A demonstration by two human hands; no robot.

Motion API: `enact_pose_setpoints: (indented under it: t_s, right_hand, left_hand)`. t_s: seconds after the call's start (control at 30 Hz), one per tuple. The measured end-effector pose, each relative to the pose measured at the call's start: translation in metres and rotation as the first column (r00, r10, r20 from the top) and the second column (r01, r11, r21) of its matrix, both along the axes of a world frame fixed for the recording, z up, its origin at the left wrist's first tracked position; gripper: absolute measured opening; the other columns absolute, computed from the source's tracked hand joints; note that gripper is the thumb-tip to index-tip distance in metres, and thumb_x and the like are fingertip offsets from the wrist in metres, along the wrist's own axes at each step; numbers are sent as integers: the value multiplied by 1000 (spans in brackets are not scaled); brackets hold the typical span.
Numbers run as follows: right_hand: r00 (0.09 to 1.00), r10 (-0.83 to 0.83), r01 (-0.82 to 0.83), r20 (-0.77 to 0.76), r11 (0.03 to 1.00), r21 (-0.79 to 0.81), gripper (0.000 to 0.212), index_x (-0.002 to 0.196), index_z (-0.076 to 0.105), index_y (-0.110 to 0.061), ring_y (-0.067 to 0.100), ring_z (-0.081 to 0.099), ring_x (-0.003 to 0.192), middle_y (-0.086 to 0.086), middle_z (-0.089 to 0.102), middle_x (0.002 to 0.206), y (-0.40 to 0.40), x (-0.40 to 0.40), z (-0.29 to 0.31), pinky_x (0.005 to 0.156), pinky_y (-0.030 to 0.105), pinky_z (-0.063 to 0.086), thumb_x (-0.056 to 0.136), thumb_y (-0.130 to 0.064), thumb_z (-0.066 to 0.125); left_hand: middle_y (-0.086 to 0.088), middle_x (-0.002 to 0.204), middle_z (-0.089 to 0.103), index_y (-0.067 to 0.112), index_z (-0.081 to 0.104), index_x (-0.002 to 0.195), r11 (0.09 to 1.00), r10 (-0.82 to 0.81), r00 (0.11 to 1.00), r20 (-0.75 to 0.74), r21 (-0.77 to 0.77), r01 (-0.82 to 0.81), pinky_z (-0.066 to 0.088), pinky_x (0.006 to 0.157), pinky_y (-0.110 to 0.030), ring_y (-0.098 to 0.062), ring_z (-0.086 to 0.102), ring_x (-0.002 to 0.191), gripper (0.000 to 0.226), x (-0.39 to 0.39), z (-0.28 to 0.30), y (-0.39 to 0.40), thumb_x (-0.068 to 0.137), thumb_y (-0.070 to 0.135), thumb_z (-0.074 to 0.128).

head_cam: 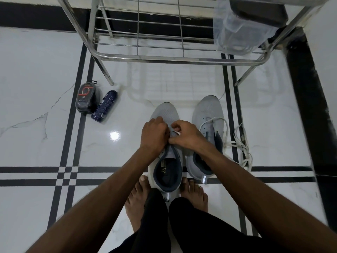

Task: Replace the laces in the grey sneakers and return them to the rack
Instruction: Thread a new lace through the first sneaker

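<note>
Two grey sneakers are counted on the white tiled floor, both toes pointed toward 12 o'clock; the left sneaker [165, 114] is set at the centre between two bare feet, its dark lining and printed insole exposed, its mesh toe pale grey, a reflective strip seen at the heel; the right sneaker [207, 110] is stood just beside it at 3 o'clock, with one white lace [237, 141] threaded through a few eyelets and trailed in loose loops onto the floor toward 4 o'clock. A second short stretch of white lace [176, 132] is pinched by the curled fingers of the right hand [184, 136] over the left sneaker's eyelets; the left hand [155, 133] is curled closed at the same spot, though what it grips cannot be told. One steel rack [173, 58] is seen at 12 o'clock; one dark polish pack [85, 99] and one blue spray can [104, 106] are laid side by side at 10 o'clock.
</note>
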State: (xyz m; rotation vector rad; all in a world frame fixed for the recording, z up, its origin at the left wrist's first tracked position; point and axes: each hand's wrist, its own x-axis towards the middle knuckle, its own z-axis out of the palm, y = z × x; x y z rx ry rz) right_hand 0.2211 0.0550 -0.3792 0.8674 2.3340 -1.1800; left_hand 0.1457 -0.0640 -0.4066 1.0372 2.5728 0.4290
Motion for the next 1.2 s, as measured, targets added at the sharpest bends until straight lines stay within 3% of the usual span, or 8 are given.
enact_pose_setpoints:
  t_s: [0.1,0.23,0.33,0.47,0.7,0.87,1.07,1.2]
  right_hand:
    - [999,2,0,-37,999,45,53,121,64,2,29,62,113,17,65,123,-7,1,3,96,45,52,73,-17,77]
    - [991,133,-125,-13,961,245,57,133,61,-22,27,53,115,10,53,123,-19,1,3,96,42,49,79,-39,72]
    - [979,202,-178,-28,917,358,47,125,62,-21,29,50,108,9,49,114,-29,5,2,90,40,48,83,-40,66]
    - [983,168,-133,-81,938,320,40,122,61,-16,29,57,99,8,42,111,-34,10,0,85,40,53,87,-35,64]
    - [981,194,-174,-14,908,380,51,132,58,-25,29,56,102,9,47,117,-28,13,3,85,35,48,88,-50,59]
    - [972,228,-228,57,858,459,57,136,56,-33,28,49,114,8,52,122,-24,12,1,96,39,38,85,-57,57]
    - [989,148,-139,-4,937,321,53,130,58,-33,26,60,99,6,48,114,-23,13,3,88,35,49,82,-55,63]
    - [986,168,-155,-5,923,353,47,125,62,-31,27,59,96,6,48,108,-24,13,4,82,36,49,81,-49,66]
  left_hand:
    - [-9,103,56,5,70,92,996,-86,994,70,34,83,47,71,-39,-26,53,96,18,-6,3,-6,92,17,57]
    - [-12,101,57,3,72,92,991,-109,987,120,91,99,45,73,-37,-27,56,91,19,-25,12,-16,93,18,61]
    - [-11,105,57,3,70,97,990,-109,986,123,106,96,40,73,-27,-26,58,90,17,-32,24,-23,94,18,62]
    - [-12,106,55,0,68,100,984,-118,988,97,143,104,49,77,-37,-28,60,85,16,-33,36,-37,93,13,64]
    - [2,99,53,12,69,94,969,82,996,-17,236,-76,46,62,-24,-12,57,67,7,-47,46,-91,88,15,72]
    - [-3,109,58,17,70,95,952,301,951,-75,78,-295,48,71,-33,-24,62,89,12,-56,42,-118,88,27,73]
    - [-6,117,63,16,68,120,992,-61,996,-67,110,69,48,83,-37,-28,57,106,31,-16,40,-43,90,26,67]
    - [-8,108,62,13,64,112,978,-150,987,-60,-158,139,49,76,-38,-27,60,99,21,-8,26,-7,95,23,55]
